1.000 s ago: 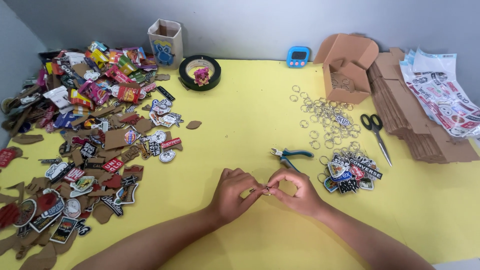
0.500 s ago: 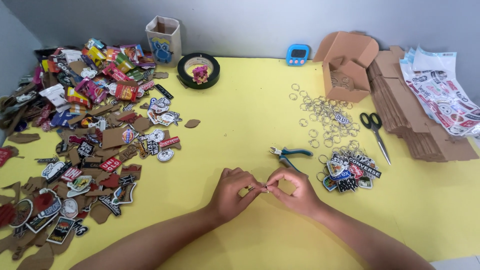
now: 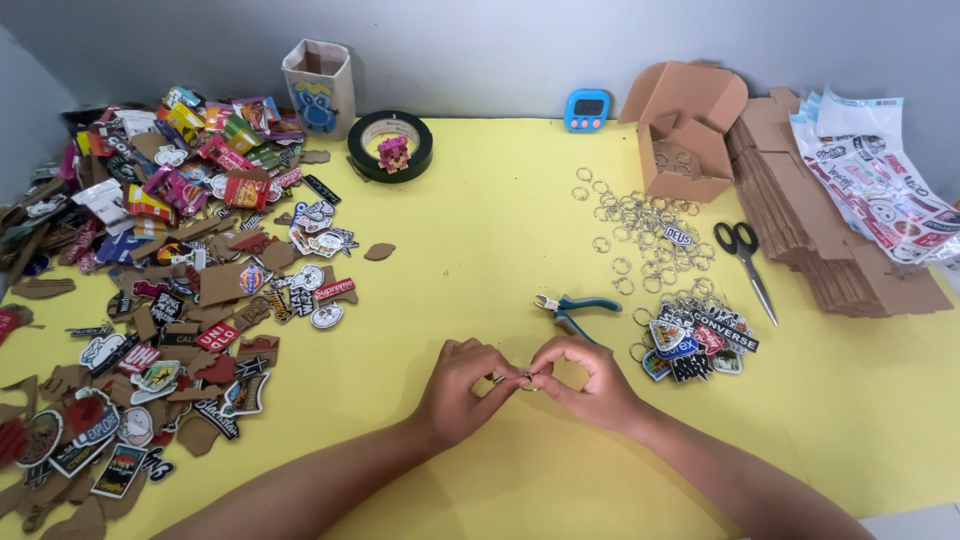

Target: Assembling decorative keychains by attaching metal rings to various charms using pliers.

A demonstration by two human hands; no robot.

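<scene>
Yellow counter (image 3: 480,250) under my arms. On it: patch heap (image 3: 150,270) at left, tape roll (image 3: 390,146) and paper cup (image 3: 320,88) at back, loose rings (image 3: 640,230), pliers (image 3: 575,305), scissors (image 3: 745,255), open box (image 3: 685,130), flat cardboard stack (image 3: 810,220), blue timer (image 3: 587,109).

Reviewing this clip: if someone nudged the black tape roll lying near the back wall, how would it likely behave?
The black tape roll lies flat on the yellow table, so a nudge would probably slide it rather than roll it. The small pink figure sitting in its hole would likely be dragged along or toppled. Its thick winding suggests it is stiff and fairly heavy for its size.
</scene>
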